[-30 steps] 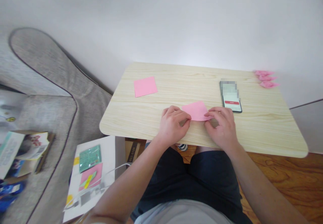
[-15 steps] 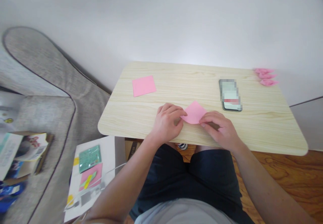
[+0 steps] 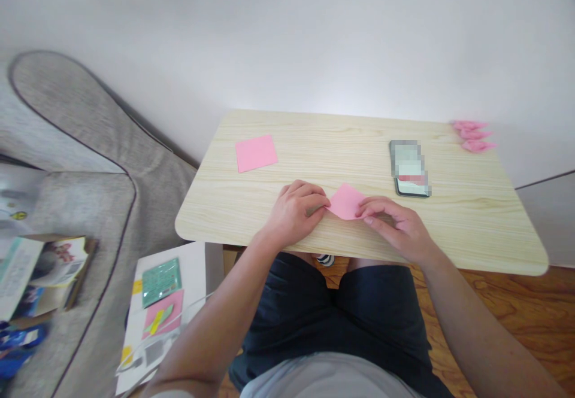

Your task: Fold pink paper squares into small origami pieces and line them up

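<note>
A small pink sheet of paper (image 3: 345, 202) is turned cornerwise near the front of the pale wooden table (image 3: 287, 173). My left hand (image 3: 299, 211) pinches its left corner between thumb and fingers. On the other side, my right hand (image 3: 395, 223) grips the right corner the same way, fingertips on the near edge. Fingers cover both side corners, and I cannot tell how the paper is folded there. Further left lies a pink stack of square paper (image 3: 256, 153), flat on the table.
A phone (image 3: 409, 169) lies right of centre. Several folded pink paper pieces (image 3: 476, 137) sit at the far right corner. Left of the table, a white box (image 3: 193, 266) bears a green packet (image 3: 162, 282) and a cable. A grey sofa (image 3: 148, 188) stands beyond, with an open carton (image 3: 49, 275) on it.
The paper's top corner has dropped slightly and the visible part looks a bit smaller. Both hands keep their pinch, with only small finger shifts.
</note>
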Demonstrator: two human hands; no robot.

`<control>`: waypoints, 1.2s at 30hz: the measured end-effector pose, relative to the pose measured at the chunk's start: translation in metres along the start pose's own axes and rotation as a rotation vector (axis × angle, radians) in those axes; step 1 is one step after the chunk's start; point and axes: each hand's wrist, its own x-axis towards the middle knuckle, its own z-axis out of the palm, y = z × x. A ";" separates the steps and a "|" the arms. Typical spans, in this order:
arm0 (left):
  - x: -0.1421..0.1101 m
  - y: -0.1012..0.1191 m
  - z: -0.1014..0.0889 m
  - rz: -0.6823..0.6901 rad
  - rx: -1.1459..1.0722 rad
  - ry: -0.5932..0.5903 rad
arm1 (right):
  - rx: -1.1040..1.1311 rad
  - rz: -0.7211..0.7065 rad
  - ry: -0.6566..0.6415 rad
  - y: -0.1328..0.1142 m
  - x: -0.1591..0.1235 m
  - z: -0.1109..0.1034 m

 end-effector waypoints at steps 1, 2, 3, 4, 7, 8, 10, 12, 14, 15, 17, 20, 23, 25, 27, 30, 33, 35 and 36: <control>0.000 0.000 0.000 0.006 -0.019 0.013 | -0.005 -0.021 0.011 0.000 0.001 0.000; 0.000 0.001 -0.001 0.013 -0.045 0.026 | -0.022 -0.042 0.025 0.000 0.002 0.001; 0.000 0.002 -0.002 0.018 -0.075 0.038 | -0.050 -0.061 0.041 0.000 0.003 0.002; 0.000 0.003 -0.002 0.024 -0.108 0.044 | -0.088 -0.077 0.054 0.000 0.003 0.003; 0.000 0.009 -0.004 0.023 -0.178 0.011 | -0.206 -0.105 0.080 0.002 0.005 0.007; 0.000 0.011 -0.003 0.016 -0.184 -0.012 | -0.235 -0.112 0.085 0.003 0.005 0.009; 0.001 0.014 -0.001 -0.004 -0.177 -0.054 | -0.277 -0.121 0.089 0.004 0.006 0.010; 0.002 0.015 0.003 -0.022 -0.166 -0.074 | -0.312 -0.125 0.082 0.005 0.007 0.011; 0.003 0.016 0.007 -0.035 -0.151 -0.083 | -0.351 -0.124 0.071 0.005 0.008 0.011; 0.004 0.017 0.008 -0.042 -0.142 -0.083 | -0.372 -0.122 0.063 0.005 0.010 0.011; 0.005 0.018 0.011 -0.059 -0.125 -0.081 | -0.410 -0.107 0.051 0.004 0.012 0.012; 0.007 0.020 0.013 -0.081 -0.109 -0.078 | -0.447 -0.086 0.061 0.001 0.015 0.015; 0.008 0.021 0.014 -0.086 -0.099 -0.076 | -0.471 -0.079 0.091 -0.001 0.017 0.019; 0.008 0.021 0.015 -0.085 -0.095 -0.070 | -0.485 -0.077 0.104 -0.001 0.018 0.021; 0.007 0.020 0.014 -0.081 -0.099 -0.063 | -0.492 -0.073 0.112 -0.001 0.018 0.023; 0.004 0.017 0.011 -0.046 -0.129 -0.062 | -0.473 -0.062 0.119 -0.002 0.016 0.022; 0.000 0.013 0.006 0.010 -0.160 -0.058 | -0.400 -0.053 0.125 -0.003 0.010 0.018; -0.004 0.011 0.003 0.024 -0.169 -0.043 | -0.350 -0.047 0.115 -0.004 0.004 0.015; -0.006 0.011 0.003 0.021 -0.171 -0.035 | -0.338 -0.048 0.108 -0.004 0.001 0.014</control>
